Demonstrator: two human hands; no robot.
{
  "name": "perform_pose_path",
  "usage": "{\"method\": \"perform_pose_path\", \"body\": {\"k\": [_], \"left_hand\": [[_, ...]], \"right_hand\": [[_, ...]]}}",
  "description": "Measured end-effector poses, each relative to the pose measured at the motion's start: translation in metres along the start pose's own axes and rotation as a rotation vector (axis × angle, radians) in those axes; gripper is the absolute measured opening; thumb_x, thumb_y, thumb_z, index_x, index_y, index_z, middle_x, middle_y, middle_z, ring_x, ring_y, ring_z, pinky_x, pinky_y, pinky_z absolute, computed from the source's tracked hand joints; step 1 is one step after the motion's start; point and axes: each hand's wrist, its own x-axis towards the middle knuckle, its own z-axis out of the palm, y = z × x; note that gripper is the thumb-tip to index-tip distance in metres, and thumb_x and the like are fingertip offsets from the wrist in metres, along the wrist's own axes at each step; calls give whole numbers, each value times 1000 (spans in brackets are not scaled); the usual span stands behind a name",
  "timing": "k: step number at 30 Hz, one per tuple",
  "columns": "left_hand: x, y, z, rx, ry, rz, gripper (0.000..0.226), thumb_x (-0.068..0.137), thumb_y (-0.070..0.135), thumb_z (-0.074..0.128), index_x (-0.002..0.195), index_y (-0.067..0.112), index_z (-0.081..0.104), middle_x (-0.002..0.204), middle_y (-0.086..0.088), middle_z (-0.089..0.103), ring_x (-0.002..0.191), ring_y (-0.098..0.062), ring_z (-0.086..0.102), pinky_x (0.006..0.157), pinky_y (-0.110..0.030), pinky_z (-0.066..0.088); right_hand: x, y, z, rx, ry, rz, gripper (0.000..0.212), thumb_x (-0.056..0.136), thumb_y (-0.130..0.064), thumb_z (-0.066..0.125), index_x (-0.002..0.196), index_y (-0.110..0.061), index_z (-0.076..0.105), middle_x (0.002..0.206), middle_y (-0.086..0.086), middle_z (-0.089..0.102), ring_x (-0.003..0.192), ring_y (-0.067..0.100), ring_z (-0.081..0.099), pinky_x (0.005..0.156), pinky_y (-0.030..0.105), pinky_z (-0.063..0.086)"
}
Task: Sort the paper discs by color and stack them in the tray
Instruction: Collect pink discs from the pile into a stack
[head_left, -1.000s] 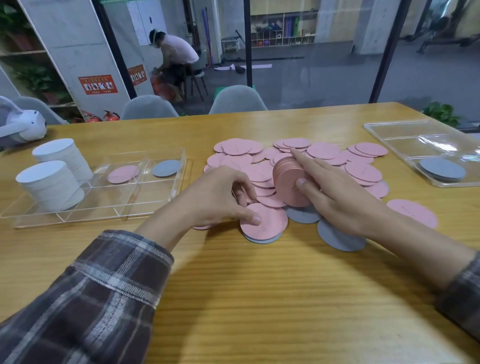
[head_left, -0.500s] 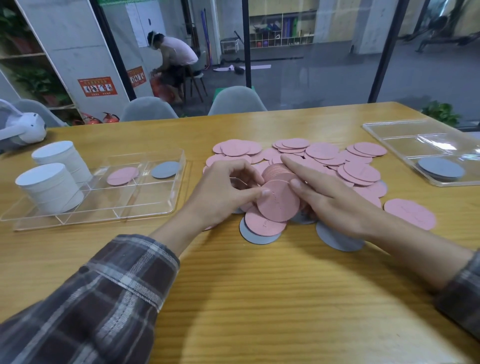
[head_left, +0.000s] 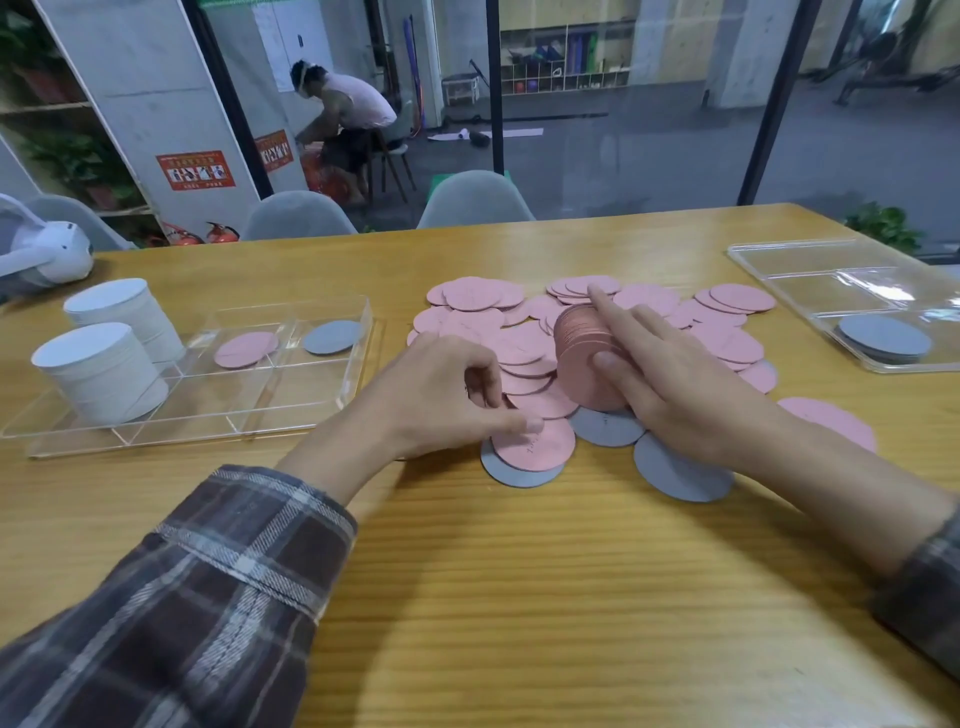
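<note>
- The right hand (head_left: 675, 384) grasps a stack of pink discs (head_left: 584, 353) stood on edge over the pile, with the thumb against its near face and the forefinger stretched along its top rim
- The left hand (head_left: 441, 395) sits just left of that stack with its fingers curled under
- Its thumb tip rests on a single pink disc (head_left: 545, 447), which lies on a grey disc (head_left: 511, 474) at the pile's near edge; I cannot tell whether the curled fingers pinch anything
- The loose pile of pink discs (head_left: 649, 301) spreads over the middle of the wooden table (head_left: 519, 597), and two more grey discs (head_left: 608, 427) show at its near side, partly under the right hand and wrist
- The left tray (head_left: 208, 410), clear and divided, holds two tall white stacks (head_left: 104, 384) at its left end, plus a flat pink disc (head_left: 245, 349) and a flat grey disc (head_left: 332, 336) in neighbouring far compartments
- The right tray (head_left: 810, 260), at the table's far right, holds a low grey stack (head_left: 883, 338) in its near part
</note>
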Motion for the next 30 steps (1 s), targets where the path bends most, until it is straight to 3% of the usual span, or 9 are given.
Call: {"method": "perform_pose_path", "body": {"k": [3, 6, 11, 15, 17, 20, 22, 27, 30], "left_hand": [[-1, 4, 0, 109, -63, -39, 58, 50, 78, 80, 78, 28, 68, 72, 10, 66, 68, -8, 61, 68, -39, 57], [-2, 6, -2, 140, -71, -39, 52, 54, 72, 87, 80, 30, 69, 75, 12, 66, 69, -4, 59, 66, -34, 55], [-2, 10, -2, 47, -147, -53, 40, 59, 52, 96, 81, 29, 72, 74, 12, 69, 60, 1, 55, 60, -18, 46], [-1, 12, -3, -174, -220, -90, 37, 67, 26, 98, 90, 24, 70, 79, 8, 72, 61, -5, 56, 65, -25, 52], [0, 10, -5, -263, -219, -95, 30, 74, 19, 94, 91, 22, 70, 78, 6, 71, 62, -11, 59, 68, -28, 53], [1, 9, -7, -350, -175, -110, 20, 83, 12, 86, 93, 12, 69, 76, 2, 68, 59, -11, 62, 62, -20, 50], [1, 10, -7, -404, -146, -118, 17, 87, 7, 81, 94, 7, 65, 76, -2, 66, 58, -13, 66, 58, -17, 50], [2, 12, 7, -631, -32, -185, 12, 93, 3, 75, 96, 2, 64, 79, -16, 73, 77, -30, 78, 71, -33, 65], [3, 11, 16, -682, 17, -201, 15, 92, 5, 77, 102, 3, 66, 79, -19, 76, 79, -34, 79, 80, -46, 65]], "right_hand": [[-2, 1, 3, -101, -34, -16, 62, 106, -36, 33, 160, -32, 4, 105, -5, 37, 87, 21, 46, 77, 38, 41], [-3, 0, 0, -114, -40, -24, 63, 104, -37, 30, 160, -32, 2, 105, -4, 38, 87, 23, 48, 80, 45, 46], [-2, 4, 1, -39, -37, 14, 60, 107, -31, 35, 160, -29, 8, 107, -2, 43, 98, 23, 47, 83, 32, 36], [-1, 1, -4, 109, -13, 41, 58, 107, -28, 40, 159, -32, 16, 138, 2, 50, 125, 15, 41, 90, 14, 25], [-1, -2, -4, 164, -5, 41, 57, 107, -29, 42, 158, -36, 18, 144, -1, 49, 129, 11, 41, 94, 14, 25], [-2, -3, -2, 190, 7, 33, 56, 106, -29, 44, 156, -41, 22, 135, -1, 57, 120, 13, 49, 93, 23, 33], [-1, -2, 0, 208, 18, 36, 54, 106, -29, 45, 156, -39, 26, 136, -5, 57, 125, 12, 48, 98, 26, 34], [-1, -5, 1, 304, 7, 32, 49, 107, -29, 44, 154, -33, 35, 144, -17, 52, 134, -1, 43, 111, 23, 32], [-2, -6, 2, 396, -5, 41, 46, 108, -31, 41, 153, -33, 37, 143, -21, 52, 133, -7, 42, 114, 26, 33]]}}
